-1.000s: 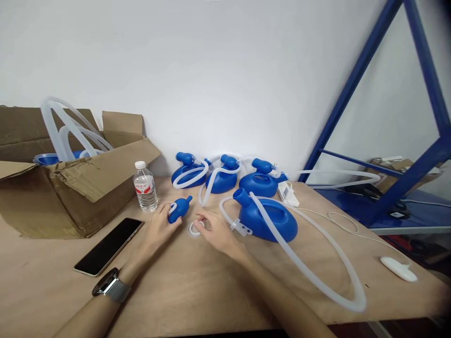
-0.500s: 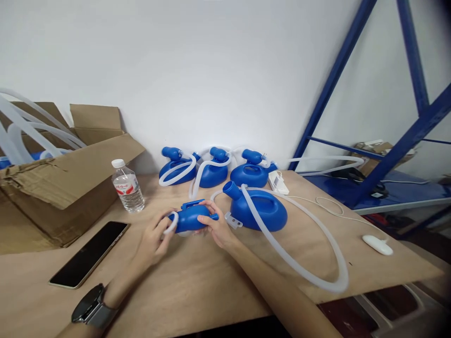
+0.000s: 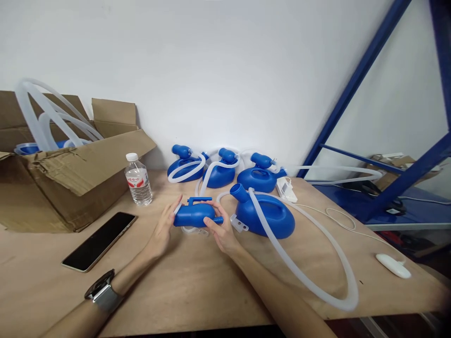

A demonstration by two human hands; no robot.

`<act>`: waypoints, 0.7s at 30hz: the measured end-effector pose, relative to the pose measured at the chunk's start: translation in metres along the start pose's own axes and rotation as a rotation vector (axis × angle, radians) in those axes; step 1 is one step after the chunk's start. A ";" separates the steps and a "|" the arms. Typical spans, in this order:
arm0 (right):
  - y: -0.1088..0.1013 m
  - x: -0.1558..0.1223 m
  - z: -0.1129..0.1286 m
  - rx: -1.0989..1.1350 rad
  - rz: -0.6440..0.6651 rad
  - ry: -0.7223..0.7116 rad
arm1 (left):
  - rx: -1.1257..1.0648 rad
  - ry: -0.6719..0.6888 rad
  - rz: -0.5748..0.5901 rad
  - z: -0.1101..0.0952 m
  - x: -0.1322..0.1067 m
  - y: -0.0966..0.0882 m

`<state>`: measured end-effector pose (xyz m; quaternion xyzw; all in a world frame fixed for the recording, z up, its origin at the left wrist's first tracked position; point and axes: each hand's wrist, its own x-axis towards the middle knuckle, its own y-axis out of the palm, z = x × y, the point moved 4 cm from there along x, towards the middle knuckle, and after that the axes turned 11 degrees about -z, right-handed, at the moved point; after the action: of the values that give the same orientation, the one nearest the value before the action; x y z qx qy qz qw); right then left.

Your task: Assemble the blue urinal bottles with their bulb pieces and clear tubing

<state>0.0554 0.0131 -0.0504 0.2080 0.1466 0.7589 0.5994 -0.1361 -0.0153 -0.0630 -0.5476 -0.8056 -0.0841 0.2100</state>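
Between my hands is a blue plastic urinal head (image 3: 193,215), a rounded hollow piece with a clip-like handle on top and a narrow spout at its right end. My right hand (image 3: 222,231) grips it at the spout end, thumb in front. My left hand (image 3: 164,230) presses with straightened fingers against its wide left end, where a sliver of white ring (image 3: 178,209) shows. Part of a clear piece (image 3: 192,230) shows beneath the head. Just right of my right hand stands a blue urinal bottle (image 3: 268,213) with a white tube (image 3: 292,258) looping forward and a clear bracket (image 3: 239,224).
Several blue bottles with heads and tubes (image 3: 256,178) line the wall. At left are an open carton (image 3: 95,183) of tubes, a water bottle (image 3: 138,180) and a phone (image 3: 100,241). A power strip (image 3: 286,190), white mouse-shaped device (image 3: 392,266) and blue rack (image 3: 355,89) are at right.
My left fingers have straightened from curling around the white ring to pressing on the head's end. The ring now sits mostly out of sight there. The view has turned slightly left.
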 end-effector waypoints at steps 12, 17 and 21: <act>-0.002 -0.005 -0.006 -0.061 -0.036 0.014 | 0.017 -0.079 -0.002 0.000 -0.009 0.011; -0.001 -0.006 -0.008 -0.095 -0.020 -0.054 | -0.050 -0.028 0.064 -0.008 -0.013 0.017; 0.001 -0.006 -0.010 -0.035 0.032 -0.011 | -0.104 -0.012 0.080 -0.014 -0.016 0.019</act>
<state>0.0511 0.0071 -0.0596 0.2039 0.1270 0.7696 0.5916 -0.1100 -0.0267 -0.0591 -0.5901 -0.7788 -0.1142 0.1795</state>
